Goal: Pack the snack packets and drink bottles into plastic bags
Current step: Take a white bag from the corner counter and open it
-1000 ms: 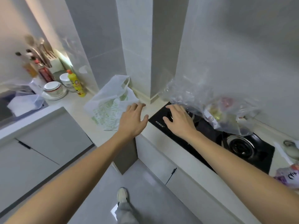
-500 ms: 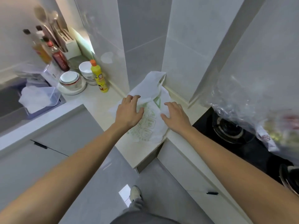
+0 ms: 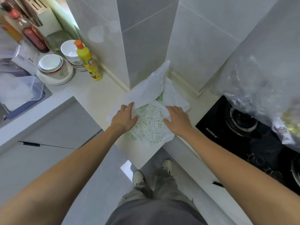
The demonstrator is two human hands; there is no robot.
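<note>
Left fingers (image 3: 129,106) curled into a fold of the white plastic bag (image 3: 151,125), pinching it; left hand (image 3: 124,118) on the bag's left side. Right fingers (image 3: 167,111) bent over the bag's right edge, gripping the film; right hand (image 3: 177,120) just beside. Bag flat on the counter corner (image 3: 99,96), handles raised toward the wall. Left of bag: yellow bottle (image 3: 88,61), stacked bowls (image 3: 52,66). Right of bag: black stove (image 3: 246,132) under a clear filled bag (image 3: 263,88).
</note>
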